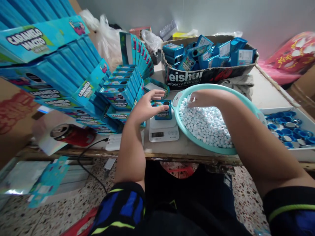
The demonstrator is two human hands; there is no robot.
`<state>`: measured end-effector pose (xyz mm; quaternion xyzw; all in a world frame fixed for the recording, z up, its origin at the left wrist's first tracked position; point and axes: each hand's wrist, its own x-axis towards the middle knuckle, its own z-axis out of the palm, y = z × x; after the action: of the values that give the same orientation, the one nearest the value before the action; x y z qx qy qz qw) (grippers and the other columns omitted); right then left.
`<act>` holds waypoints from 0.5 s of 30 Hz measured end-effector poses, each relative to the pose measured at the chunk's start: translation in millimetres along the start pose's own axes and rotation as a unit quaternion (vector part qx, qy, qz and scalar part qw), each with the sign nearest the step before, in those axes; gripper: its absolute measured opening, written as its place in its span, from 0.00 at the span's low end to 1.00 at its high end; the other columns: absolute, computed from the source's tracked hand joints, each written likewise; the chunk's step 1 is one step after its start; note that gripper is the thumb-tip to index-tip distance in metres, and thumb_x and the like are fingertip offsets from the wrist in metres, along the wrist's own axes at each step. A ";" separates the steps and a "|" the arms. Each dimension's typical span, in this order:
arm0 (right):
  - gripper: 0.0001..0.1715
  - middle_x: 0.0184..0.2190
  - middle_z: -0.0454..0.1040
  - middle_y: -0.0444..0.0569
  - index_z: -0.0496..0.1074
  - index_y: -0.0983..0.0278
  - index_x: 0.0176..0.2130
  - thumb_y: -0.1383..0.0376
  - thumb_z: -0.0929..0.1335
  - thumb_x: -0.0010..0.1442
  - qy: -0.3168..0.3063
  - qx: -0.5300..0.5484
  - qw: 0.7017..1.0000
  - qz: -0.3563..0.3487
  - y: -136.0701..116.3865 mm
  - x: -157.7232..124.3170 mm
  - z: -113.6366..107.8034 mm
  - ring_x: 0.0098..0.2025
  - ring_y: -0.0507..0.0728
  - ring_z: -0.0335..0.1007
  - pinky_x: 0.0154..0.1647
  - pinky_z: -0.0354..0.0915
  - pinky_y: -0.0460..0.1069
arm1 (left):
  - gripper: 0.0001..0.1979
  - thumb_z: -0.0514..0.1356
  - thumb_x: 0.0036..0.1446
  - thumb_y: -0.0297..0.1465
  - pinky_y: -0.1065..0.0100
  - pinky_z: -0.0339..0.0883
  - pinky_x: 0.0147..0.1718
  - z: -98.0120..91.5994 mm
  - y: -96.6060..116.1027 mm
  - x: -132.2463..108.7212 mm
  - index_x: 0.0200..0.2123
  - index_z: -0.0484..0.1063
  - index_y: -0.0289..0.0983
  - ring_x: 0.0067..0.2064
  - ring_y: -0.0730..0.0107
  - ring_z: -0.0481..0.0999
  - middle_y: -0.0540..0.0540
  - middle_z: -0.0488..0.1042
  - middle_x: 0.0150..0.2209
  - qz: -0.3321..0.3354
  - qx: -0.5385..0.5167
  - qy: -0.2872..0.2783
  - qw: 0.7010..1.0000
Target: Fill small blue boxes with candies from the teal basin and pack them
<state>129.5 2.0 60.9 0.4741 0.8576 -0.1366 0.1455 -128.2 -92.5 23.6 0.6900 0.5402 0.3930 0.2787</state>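
A small blue tin box (162,113) labelled "Caramelo Macizo" stands on a white digital scale (164,131). My left hand (147,105) is over the box's left side, its fingers spread and the thumb reaching across the upper front. Whether it presses on the box I cannot tell. To the right, a turquoise basin (209,150) holds a heap of small white and pale blue candies (204,123). My right hand (203,98) reaches over the basin's far left part, fingers bent down and together, with their tips at the candies.
Stacked display cartons (83,88) of blue boxes rise on the left. Behind the basin, a cardboard box (209,78) holds many blue tins. A white tray (300,151) of blue lids lies right. A drink can (73,134) and cable (82,154) are near the table edge.
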 end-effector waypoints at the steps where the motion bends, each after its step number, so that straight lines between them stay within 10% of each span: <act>1: 0.23 0.47 0.80 0.56 0.80 0.66 0.52 0.52 0.68 0.70 0.001 0.001 1.000 0.005 1.1 1.2 0.9 0.42 0.62 0.73 0.41 0.64 0.54 | 0.30 0.75 0.50 0.42 0.48 0.75 0.57 0.0 0.5 -0.7 0.56 0.75 0.45 0.60 0.48 0.77 0.40 0.78 0.57 0.000 0.012 -0.003 1.000; 15: 0.28 0.52 0.79 0.57 0.75 0.68 0.58 0.52 0.70 0.68 0.012 0.000 1.000 0.021 3.2 1.9 5.8 0.46 0.62 0.73 0.39 0.61 0.51 | 0.30 0.74 0.51 0.45 0.52 0.72 0.58 2.8 5.9 -3.2 0.56 0.75 0.44 0.58 0.51 0.78 0.43 0.80 0.54 0.001 0.064 0.013 0.998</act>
<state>132.0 2.9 54.6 0.4938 0.8489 -0.1283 0.1381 -123.0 -97.0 26.1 0.7019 0.5669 0.3668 0.2268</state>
